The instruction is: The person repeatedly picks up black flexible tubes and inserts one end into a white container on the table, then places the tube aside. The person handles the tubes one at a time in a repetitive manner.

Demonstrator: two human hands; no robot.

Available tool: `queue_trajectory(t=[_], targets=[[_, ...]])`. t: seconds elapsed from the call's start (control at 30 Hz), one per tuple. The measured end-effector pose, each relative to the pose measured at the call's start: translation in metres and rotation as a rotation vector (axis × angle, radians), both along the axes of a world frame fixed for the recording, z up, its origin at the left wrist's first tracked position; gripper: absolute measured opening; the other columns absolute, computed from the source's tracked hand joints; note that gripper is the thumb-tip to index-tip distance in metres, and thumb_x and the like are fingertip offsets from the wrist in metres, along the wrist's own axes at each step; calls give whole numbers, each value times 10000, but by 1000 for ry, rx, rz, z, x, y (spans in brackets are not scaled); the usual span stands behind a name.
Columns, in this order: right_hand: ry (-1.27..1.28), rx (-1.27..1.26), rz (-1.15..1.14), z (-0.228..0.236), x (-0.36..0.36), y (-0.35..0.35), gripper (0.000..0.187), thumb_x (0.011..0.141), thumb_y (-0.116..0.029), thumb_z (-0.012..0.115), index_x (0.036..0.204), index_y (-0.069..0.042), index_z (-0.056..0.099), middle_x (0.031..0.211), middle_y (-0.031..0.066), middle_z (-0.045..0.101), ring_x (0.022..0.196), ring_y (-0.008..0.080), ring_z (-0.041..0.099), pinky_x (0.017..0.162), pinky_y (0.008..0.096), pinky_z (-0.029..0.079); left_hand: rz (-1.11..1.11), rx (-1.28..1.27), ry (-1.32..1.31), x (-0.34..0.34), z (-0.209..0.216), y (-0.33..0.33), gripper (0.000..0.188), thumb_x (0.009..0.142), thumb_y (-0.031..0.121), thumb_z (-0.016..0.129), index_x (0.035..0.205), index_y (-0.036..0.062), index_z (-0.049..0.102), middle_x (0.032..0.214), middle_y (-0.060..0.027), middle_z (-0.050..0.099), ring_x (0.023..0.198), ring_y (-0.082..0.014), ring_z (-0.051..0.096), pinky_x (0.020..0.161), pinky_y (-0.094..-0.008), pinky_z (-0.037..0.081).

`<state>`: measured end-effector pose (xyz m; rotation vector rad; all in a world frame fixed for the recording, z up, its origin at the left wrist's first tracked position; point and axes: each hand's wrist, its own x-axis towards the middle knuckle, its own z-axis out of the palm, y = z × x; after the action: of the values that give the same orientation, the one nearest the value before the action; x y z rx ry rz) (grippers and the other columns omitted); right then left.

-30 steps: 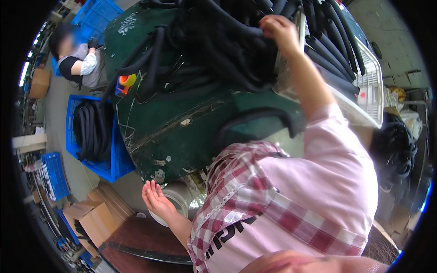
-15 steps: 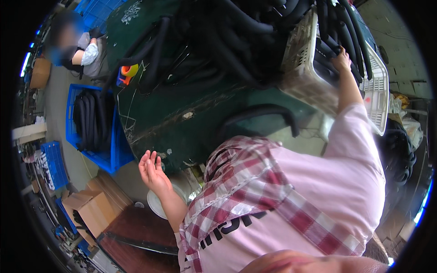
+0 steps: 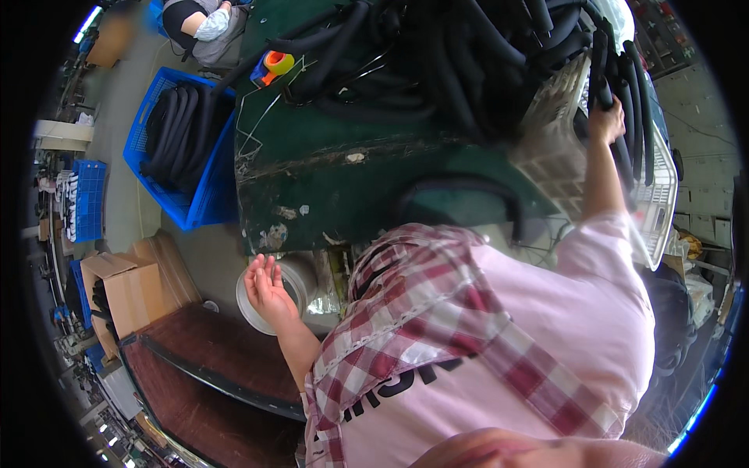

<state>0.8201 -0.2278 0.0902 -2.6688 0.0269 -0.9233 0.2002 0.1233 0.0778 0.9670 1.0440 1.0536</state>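
Observation:
Reaching far to the right, my right hand [image 3: 606, 122] is closed round a black foam tube [image 3: 599, 74] at the white plastic crate [image 3: 550, 105]. More black tubes stick up from the crate beside it. My left hand [image 3: 268, 288] hovers near the table's front left edge, palm up with loosely bent fingers and nothing in it. A curved black tube [image 3: 460, 183] lies at the front of the dark green table [image 3: 312, 187], close to my checked apron. Several more black tubes [image 3: 468, 66] are heaped across the table's far side.
An orange and yellow tape dispenser [image 3: 275, 64] lies at the table's left edge. On the floor left stands a blue crate [image 3: 187, 214] with black tubes. A white bucket [image 3: 248, 300], a cardboard box [image 3: 133, 292] and a brown bench [image 3: 218, 351] are nearer. Someone in grey [image 3: 218, 47] sits far left.
The view has shifted, so the table and the blue crate appear farther right and higher. My right hand stays at the white crate, now with its fingers round a tube. The left hand remains raised and open.

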Motion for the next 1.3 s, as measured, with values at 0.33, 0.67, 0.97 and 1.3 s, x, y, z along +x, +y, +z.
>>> queue_trajectory(t=[0.33, 0.67, 0.97, 1.3], targets=[[-513, 170, 1519, 58, -273, 275, 361, 675, 36, 621, 1027, -39, 592, 1181, 113, 623, 1215, 362, 485, 1025, 411, 347, 43, 111, -2, -45, -25, -14, 203, 944, 134, 521, 1118, 32, 544, 1182, -125, 571, 1018, -210, 576, 849, -318, 459], [-114, 692, 2314, 32, -375, 347, 347, 754, -38, 680, 1083, 24, 585, 1169, 217, 593, 1119, 376, 564, 953, 420, 446, 234, 120, 107, -98, -47, -38, 227, 918, 29, 501, 1144, 14, 524, 1178, -127, 563, 1007, -192, 587, 830, -303, 477], [1675, 1437, 1819, 24, -387, 393, 445, 956, -348, 480, 1232, 0, 500, 1229, 213, 548, 1129, 282, 559, 905, 385, 479, 368, 688, 1516, -130, -4, -45, 823, 636, 89, 777, 1349, 73, 369, 1382, -191, 370, 1291, -383, 317, 1044, -506, 238], [985, -137, 1463, -182, -271, 503, 428, 858, -420, 607, 1110, -76, 635, 1050, 90, 676, 1006, 273, 628, 869, 360, 484, 475, -85, 887, -166, -57, -106, 288, 873, 208, 625, 1044, 19, 491, 724, -100, 593, 623, -211, 582, 605, -309, 459]])
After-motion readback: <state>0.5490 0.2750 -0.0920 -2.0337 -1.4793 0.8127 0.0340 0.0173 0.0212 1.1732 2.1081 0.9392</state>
